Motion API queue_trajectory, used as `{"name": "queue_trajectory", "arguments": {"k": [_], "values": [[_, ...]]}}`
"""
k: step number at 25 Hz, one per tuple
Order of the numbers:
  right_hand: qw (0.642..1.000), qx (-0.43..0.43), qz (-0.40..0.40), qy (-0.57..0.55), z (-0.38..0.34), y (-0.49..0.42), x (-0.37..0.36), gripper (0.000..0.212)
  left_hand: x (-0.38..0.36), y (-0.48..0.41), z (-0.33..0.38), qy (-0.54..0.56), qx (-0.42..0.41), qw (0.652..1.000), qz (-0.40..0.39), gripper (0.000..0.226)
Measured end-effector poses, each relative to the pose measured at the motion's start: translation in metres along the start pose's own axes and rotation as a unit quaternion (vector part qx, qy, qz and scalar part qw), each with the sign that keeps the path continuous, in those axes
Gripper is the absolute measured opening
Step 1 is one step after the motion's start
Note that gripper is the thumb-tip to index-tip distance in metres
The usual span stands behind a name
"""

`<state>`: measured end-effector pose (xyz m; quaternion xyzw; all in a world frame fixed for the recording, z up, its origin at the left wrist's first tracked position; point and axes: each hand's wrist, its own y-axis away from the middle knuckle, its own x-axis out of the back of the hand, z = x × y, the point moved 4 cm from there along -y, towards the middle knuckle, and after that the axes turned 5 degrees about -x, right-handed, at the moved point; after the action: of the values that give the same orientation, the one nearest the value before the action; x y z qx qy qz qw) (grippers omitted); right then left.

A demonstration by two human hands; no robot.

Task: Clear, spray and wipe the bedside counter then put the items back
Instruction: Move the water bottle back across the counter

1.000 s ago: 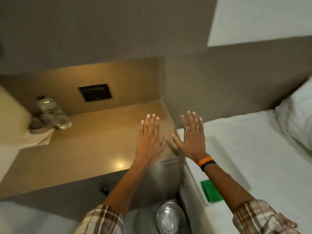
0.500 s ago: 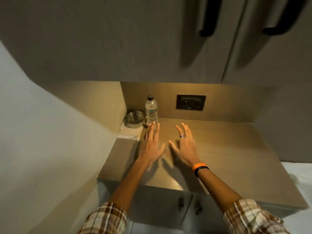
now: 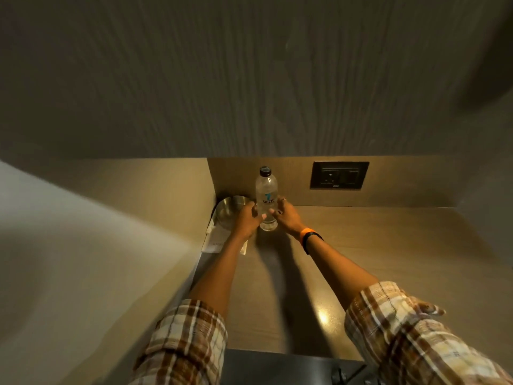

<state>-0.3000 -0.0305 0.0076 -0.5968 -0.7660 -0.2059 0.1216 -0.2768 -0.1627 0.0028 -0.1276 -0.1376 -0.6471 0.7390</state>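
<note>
Left hand (image 3: 246, 219) and right hand (image 3: 286, 215) each curl their fingers round the upright clear water bottle (image 3: 266, 193), labelled "WTR", just beside a steel bowl (image 3: 229, 211).

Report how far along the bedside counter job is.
Done: nothing visibly; the water bottle, metal bowl and paper napkin all sit on the counter. In hand: left hand and right hand grip the bottle. Left: bowl, napkin, spraying, wiping, putting back.
</note>
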Motion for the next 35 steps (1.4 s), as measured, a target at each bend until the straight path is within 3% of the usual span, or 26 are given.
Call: {"name": "queue_trajectory", "arguments": {"k": [6,12,19,26,35], "values": [[0.998,0.031,0.005,-0.061,0.027,0.026,0.052,0.048,-0.055,0.013,0.024,0.028,-0.053,0.998,0.016,0.031],[0.992,-0.011,0.056,-0.114,0.103,0.079,0.194,0.049,-0.209,0.042,0.096,0.1,-0.124,0.984,-0.074,0.04],[0.987,-0.059,0.082,-0.124,0.198,0.115,0.327,0.052,-0.365,0.078,0.146,0.135,-0.084,0.979,-0.126,0.063],[0.972,-0.066,0.076,-0.212,0.239,0.105,0.374,0.058,-0.431,0.065,0.153,0.132,-0.053,0.982,-0.122,0.065],[0.975,-0.029,0.044,-0.217,0.244,0.102,0.376,0.055,-0.441,0.066,0.152,0.152,-0.061,0.981,-0.102,0.068]]}}
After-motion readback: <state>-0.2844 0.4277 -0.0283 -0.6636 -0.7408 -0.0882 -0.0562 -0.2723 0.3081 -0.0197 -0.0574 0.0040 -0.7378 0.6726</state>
